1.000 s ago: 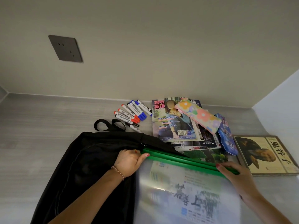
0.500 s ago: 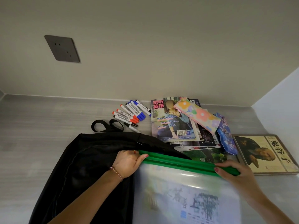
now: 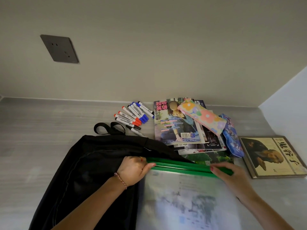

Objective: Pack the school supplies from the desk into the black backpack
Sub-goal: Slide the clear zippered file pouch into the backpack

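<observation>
The black backpack (image 3: 93, 171) lies flat on the grey desk, handle loop toward the wall. My left hand (image 3: 132, 170) grips the edge of its opening at the right side. A clear document folder with a green zip strip (image 3: 181, 166) lies against that opening, papers inside it blurred. My right hand (image 3: 230, 175) holds the folder's green top edge near its right end. Behind lie several markers (image 3: 132, 116), a stack of magazines (image 3: 176, 127), a floral pencil pouch (image 3: 202, 117) and a blue pencil case (image 3: 232, 136).
A brown-and-yellow book (image 3: 272, 156) lies at the right near the side wall. A grey wall socket (image 3: 59, 48) sits on the back wall. Bare grey desk (image 3: 36, 130) stretches to the left of the backpack.
The folder has slid left toward the backpack opening, and my right hand has moved left along the green strip. My left hand stays on the backpack's edge.
</observation>
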